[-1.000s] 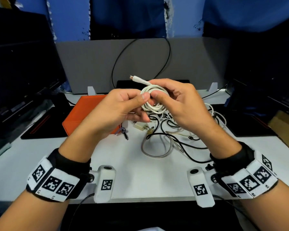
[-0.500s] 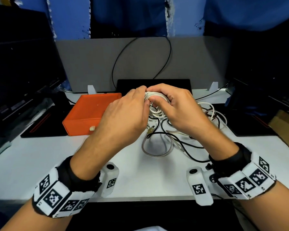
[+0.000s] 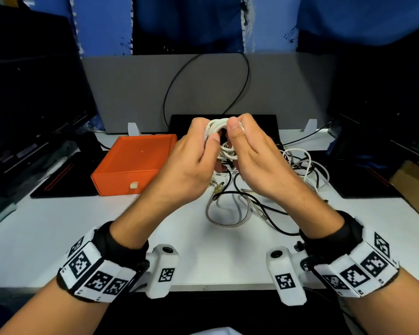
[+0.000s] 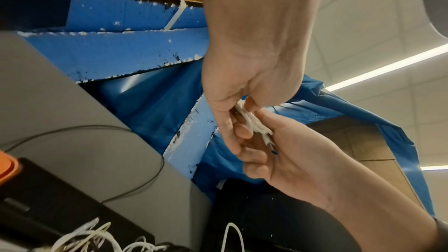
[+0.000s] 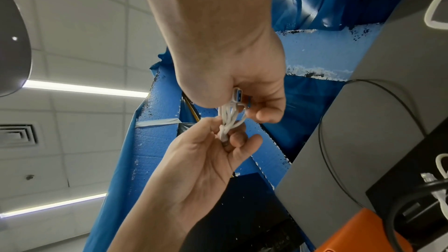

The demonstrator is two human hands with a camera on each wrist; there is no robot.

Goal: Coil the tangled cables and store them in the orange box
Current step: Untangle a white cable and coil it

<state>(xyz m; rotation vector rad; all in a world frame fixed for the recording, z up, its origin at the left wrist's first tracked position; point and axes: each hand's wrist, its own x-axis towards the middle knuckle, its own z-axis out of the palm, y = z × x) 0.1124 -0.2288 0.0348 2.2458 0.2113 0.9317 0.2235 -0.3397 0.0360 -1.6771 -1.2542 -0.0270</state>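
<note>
A small coil of white cable [image 3: 217, 128] is held up above the table between both hands. My left hand [image 3: 209, 135] pinches its left side, and my right hand [image 3: 236, 128] pinches its right side with the thumb on top. In the left wrist view the white coil [image 4: 252, 122] runs from my left hand [image 4: 238, 109] into my right hand [image 4: 290, 156], with a blue-tipped plug [image 4: 269, 143] lying in the right palm. The right wrist view shows the coil [image 5: 230, 118] and a USB plug [image 5: 238, 93] gripped by my right hand [image 5: 244, 102], with my left hand [image 5: 218, 145] below. The orange box [image 3: 133, 163] sits closed at the left.
A tangle of black and white cables [image 3: 298, 165] lies on the white table [image 3: 46, 228] under and right of my hands, with a silver flexible cable [image 3: 228, 221] in front. Dark monitors stand at both sides. A grey partition [image 3: 131, 93] with a hanging black cable is behind.
Both hands have lifted the white coil up from just over the tangle. The left hand has turned from covering the coil to pinching its side, and the plug no longer sticks out on top.
</note>
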